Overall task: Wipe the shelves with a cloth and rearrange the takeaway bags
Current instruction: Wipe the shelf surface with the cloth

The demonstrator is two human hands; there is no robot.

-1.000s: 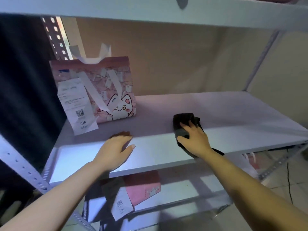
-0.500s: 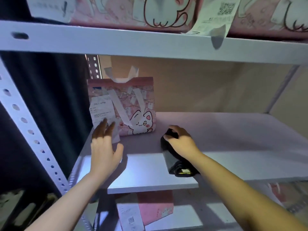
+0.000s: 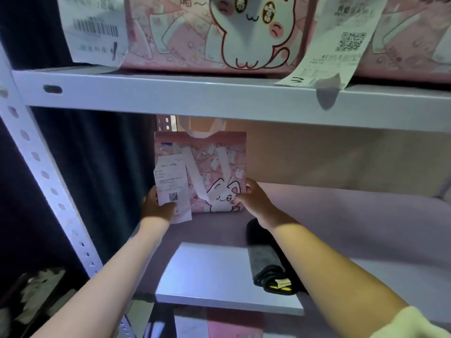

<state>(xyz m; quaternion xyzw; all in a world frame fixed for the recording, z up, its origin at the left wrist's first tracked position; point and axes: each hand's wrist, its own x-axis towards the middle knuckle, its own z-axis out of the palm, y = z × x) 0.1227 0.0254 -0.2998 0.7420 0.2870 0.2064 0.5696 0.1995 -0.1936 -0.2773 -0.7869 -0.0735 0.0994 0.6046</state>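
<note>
A pink takeaway bag (image 3: 214, 164) with a white cat print stands upright at the back left of the middle shelf (image 3: 219, 272). A white receipt (image 3: 172, 186) hangs on its front. My left hand (image 3: 156, 206) grips the bag's lower left edge, thumb on the receipt. My right hand (image 3: 253, 200) grips the bag's lower right edge. The dark cloth (image 3: 266, 259) lies folded on the shelf near the front, under my right forearm, with nothing holding it.
On the upper shelf (image 3: 219, 96) stand more pink cat bags (image 3: 219, 32) with receipts hanging over the edge. A perforated metal upright (image 3: 48, 189) runs down the left. Another pink bag (image 3: 234, 325) shows on the shelf below. A dark curtain hangs at the left.
My right hand let go of the cloth and left it on the shelf. Both hands reached back and took hold of the pink bag. My view rose toward the upper shelf.
</note>
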